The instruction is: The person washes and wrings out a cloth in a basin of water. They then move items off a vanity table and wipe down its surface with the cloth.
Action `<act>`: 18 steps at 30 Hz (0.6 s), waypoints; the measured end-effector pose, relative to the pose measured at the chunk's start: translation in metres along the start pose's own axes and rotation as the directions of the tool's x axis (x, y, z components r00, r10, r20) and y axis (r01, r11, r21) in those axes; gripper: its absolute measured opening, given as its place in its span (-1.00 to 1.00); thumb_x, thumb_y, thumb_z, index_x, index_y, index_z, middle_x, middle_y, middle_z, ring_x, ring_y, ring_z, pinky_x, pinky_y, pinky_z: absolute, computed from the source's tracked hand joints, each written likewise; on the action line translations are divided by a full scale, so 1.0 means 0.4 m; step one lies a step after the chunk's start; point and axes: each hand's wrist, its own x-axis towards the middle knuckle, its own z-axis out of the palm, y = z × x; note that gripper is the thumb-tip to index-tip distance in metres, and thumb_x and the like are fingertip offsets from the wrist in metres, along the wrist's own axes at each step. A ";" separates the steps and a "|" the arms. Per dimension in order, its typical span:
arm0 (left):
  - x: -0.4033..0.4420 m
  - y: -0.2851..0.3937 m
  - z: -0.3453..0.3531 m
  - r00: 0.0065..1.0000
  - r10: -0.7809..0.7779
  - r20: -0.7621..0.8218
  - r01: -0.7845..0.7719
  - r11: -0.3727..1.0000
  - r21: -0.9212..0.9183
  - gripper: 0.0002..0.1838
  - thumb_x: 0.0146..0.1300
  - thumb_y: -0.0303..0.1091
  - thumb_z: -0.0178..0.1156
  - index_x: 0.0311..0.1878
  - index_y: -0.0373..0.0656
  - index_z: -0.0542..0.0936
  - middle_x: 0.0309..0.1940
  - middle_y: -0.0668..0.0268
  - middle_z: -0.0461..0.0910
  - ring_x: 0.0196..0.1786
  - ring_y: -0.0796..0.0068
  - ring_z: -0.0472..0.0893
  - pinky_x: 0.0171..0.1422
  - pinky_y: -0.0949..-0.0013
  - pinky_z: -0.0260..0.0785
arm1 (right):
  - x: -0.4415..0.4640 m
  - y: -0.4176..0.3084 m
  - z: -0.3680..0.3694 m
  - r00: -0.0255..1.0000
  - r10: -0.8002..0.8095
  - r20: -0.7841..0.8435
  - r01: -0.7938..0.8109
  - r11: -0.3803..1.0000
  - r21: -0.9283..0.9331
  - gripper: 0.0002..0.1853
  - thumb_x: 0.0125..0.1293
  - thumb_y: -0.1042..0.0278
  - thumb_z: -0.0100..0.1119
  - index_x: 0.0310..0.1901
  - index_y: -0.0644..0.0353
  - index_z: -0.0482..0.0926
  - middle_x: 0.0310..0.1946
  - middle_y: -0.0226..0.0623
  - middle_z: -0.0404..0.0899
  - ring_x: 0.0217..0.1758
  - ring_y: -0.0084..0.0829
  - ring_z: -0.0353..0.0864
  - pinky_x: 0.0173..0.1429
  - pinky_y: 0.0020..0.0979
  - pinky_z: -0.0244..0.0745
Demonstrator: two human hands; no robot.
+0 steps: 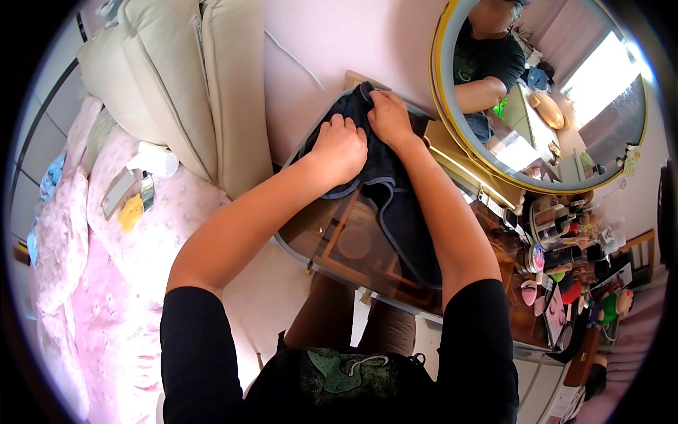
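Note:
A dark navy cloth (pixel 406 219) with paler edging lies bunched over the dressing table's glass top (pixel 353 240). One part of it hangs down towards the front edge, between my arms. My left hand (pixel 341 152) is closed on the bunched cloth, its fingers curled into the folds. Just to the right and slightly farther away, my right hand (pixel 388 120) pinches the cloth near its upper end. Whether the cloth is a garment, I cannot tell. Parts of its folds are hidden under both hands.
A round yellow-framed mirror (pixel 438 92) stands at the back right, reflecting a person. Cosmetics and bottles (pixel 565 240) crowd the right side. On the left, a bed with pink bedding (pixel 92 283) carries a white bottle (pixel 157 160), beside beige cushions (pixel 240 92).

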 end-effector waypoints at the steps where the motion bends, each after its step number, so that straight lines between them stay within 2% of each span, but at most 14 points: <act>1: -0.010 0.002 -0.004 0.999 0.011 -0.051 -0.012 1.000 -0.009 -0.63 0.25 -0.22 0.09 -0.04 -0.33 0.54 -0.07 -0.03 0.51 -0.01 0.02 0.44 0.04 0.07 0.40 | 0.006 0.001 0.008 1.000 -0.001 0.001 0.001 1.000 0.004 -0.70 0.11 0.41 0.07 -0.08 0.22 0.55 -0.09 -0.13 0.60 0.16 -0.16 0.45 0.23 -0.13 0.29; 3: -0.032 0.006 -0.016 0.997 0.018 -0.074 -0.022 0.998 -0.053 -0.66 0.24 -0.22 0.11 -0.09 -0.33 0.55 -0.14 0.00 0.50 -0.03 0.03 0.45 0.00 0.09 0.41 | 0.014 0.002 0.021 0.999 -0.020 0.027 0.014 0.972 0.233 -0.68 0.14 0.36 0.15 -0.05 0.23 0.56 -0.05 -0.11 0.58 0.12 -0.15 0.49 0.21 -0.17 0.33; 4: -0.043 0.010 -0.027 0.995 0.028 -0.100 -0.038 0.995 -0.097 -0.68 0.23 -0.22 0.14 -0.15 -0.33 0.55 -0.21 0.03 0.49 -0.06 0.04 0.45 -0.03 0.10 0.42 | 0.010 -0.007 0.011 0.999 -0.020 0.026 0.014 0.972 0.233 -0.68 0.14 0.36 0.15 -0.05 0.23 0.56 -0.05 -0.11 0.58 0.12 -0.15 0.49 0.21 -0.17 0.33; 6: -0.062 0.014 -0.046 0.993 0.038 -0.116 -0.053 0.991 -0.124 -0.69 0.20 -0.21 0.19 -0.19 -0.30 0.53 -0.23 0.02 0.48 -0.09 0.02 0.47 -0.06 0.12 0.43 | -0.008 -0.033 -0.033 0.982 0.037 0.187 -0.139 0.810 0.570 -0.69 0.17 0.25 0.23 -0.11 0.25 0.58 -0.09 -0.11 0.59 0.03 -0.10 0.53 0.13 -0.19 0.39; 7: -0.068 0.014 -0.056 0.996 0.055 -0.075 -0.067 0.982 -0.178 -0.69 0.19 -0.21 0.21 -0.18 -0.29 0.53 -0.23 0.01 0.47 -0.11 0.02 0.47 -0.05 0.12 0.43 | -0.013 -0.032 -0.046 0.951 0.057 0.304 -0.257 0.693 0.674 -0.67 0.17 0.17 0.27 -0.16 0.25 0.60 -0.13 -0.11 0.60 -0.03 -0.09 0.55 0.05 -0.21 0.43; 8: -0.071 0.012 -0.061 0.997 0.072 -0.037 -0.078 0.970 -0.232 -0.68 0.17 -0.20 0.23 -0.17 -0.27 0.52 -0.22 0.01 0.47 -0.13 0.03 0.48 -0.04 0.11 0.42 | -0.025 -0.031 -0.054 0.951 0.060 0.303 -0.257 0.696 0.671 -0.67 0.17 0.17 0.27 -0.16 0.25 0.60 -0.13 -0.11 0.60 -0.03 -0.09 0.55 0.05 -0.21 0.43; 10: -0.073 0.005 -0.058 0.995 0.087 -0.057 -0.098 0.965 -0.243 -0.70 0.16 -0.23 0.24 -0.16 -0.26 0.52 -0.22 0.03 0.46 -0.14 0.04 0.49 -0.03 0.11 0.42 | -0.046 -0.032 -0.071 0.978 0.164 -0.125 -0.111 0.928 0.355 -0.72 0.18 0.20 0.26 -0.18 0.23 0.60 -0.23 -0.13 0.61 -0.11 -0.12 0.56 0.02 -0.23 0.43; 11: -0.072 0.001 -0.057 0.992 0.099 -0.075 -0.114 0.961 -0.251 -0.71 0.15 -0.25 0.25 -0.15 -0.24 0.51 -0.21 0.04 0.46 -0.15 0.04 0.49 -0.02 0.12 0.41 | -0.046 -0.029 -0.081 0.941 0.186 -0.283 -0.097 0.949 0.301 -0.76 0.18 0.29 0.24 -0.16 0.20 0.59 -0.33 -0.14 0.57 -0.21 -0.15 0.55 -0.05 -0.24 0.44; 12: -0.070 -0.003 -0.055 0.992 0.096 -0.077 -0.113 0.961 -0.254 -0.71 0.15 -0.25 0.25 -0.15 -0.24 0.51 -0.21 0.04 0.46 -0.15 0.04 0.49 -0.02 0.12 0.41 | -0.052 -0.021 -0.100 0.906 0.398 -0.142 -0.318 0.864 0.390 -0.73 0.16 0.38 0.23 -0.08 0.19 0.54 -0.42 -0.18 0.50 -0.30 -0.20 0.53 -0.12 -0.22 0.45; 14: -0.067 -0.007 -0.047 0.985 0.130 -0.111 -0.160 0.928 -0.337 -0.74 0.14 -0.32 0.25 -0.16 -0.25 0.51 -0.21 0.08 0.46 -0.13 0.07 0.49 0.00 0.13 0.40 | -0.066 -0.033 -0.126 0.797 0.602 -0.048 -0.482 0.683 0.549 -0.70 0.20 0.48 0.18 -0.01 0.22 0.49 -0.43 -0.24 0.47 -0.36 -0.31 0.54 -0.25 -0.31 0.50; 15: -0.063 -0.007 -0.042 0.984 0.131 -0.119 -0.164 0.927 -0.338 -0.74 0.14 -0.32 0.25 -0.16 -0.25 0.51 -0.21 0.08 0.46 -0.13 0.07 0.49 0.00 0.13 0.40 | -0.069 -0.039 -0.138 0.799 0.599 -0.054 -0.479 0.688 0.545 -0.70 0.20 0.48 0.18 -0.01 0.22 0.49 -0.43 -0.24 0.47 -0.36 -0.31 0.54 -0.25 -0.31 0.50; 16: -0.057 -0.004 -0.037 0.979 0.134 -0.156 -0.179 0.927 -0.331 -0.76 0.13 -0.36 0.24 -0.16 -0.25 0.51 -0.21 0.09 0.47 -0.12 0.07 0.49 0.00 0.13 0.39 | -0.067 -0.059 -0.160 0.727 0.670 0.153 -0.522 0.395 0.756 -0.73 0.23 0.51 0.14 -0.01 0.23 0.49 -0.41 -0.27 0.47 -0.39 -0.37 0.54 -0.31 -0.38 0.50; 17: -0.052 0.000 -0.033 0.972 0.136 -0.191 -0.193 0.926 -0.324 -0.77 0.13 -0.39 0.24 -0.16 -0.25 0.51 -0.21 0.09 0.47 -0.12 0.08 0.48 0.01 0.14 0.39 | -0.064 -0.072 -0.169 0.657 0.655 0.374 -0.526 0.042 0.850 -0.75 0.27 0.53 0.11 -0.01 0.24 0.49 -0.40 -0.30 0.46 -0.41 -0.44 0.54 -0.37 -0.46 0.50; 18: -0.045 0.001 -0.029 0.972 0.136 -0.192 -0.195 0.924 -0.328 -0.77 0.13 -0.39 0.24 -0.16 -0.25 0.51 -0.21 0.09 0.47 -0.12 0.08 0.48 0.01 0.14 0.39 | -0.061 -0.082 -0.164 0.655 0.657 0.374 -0.529 0.045 0.848 -0.75 0.27 0.53 0.11 -0.01 0.24 0.49 -0.40 -0.30 0.46 -0.41 -0.44 0.54 -0.37 -0.46 0.50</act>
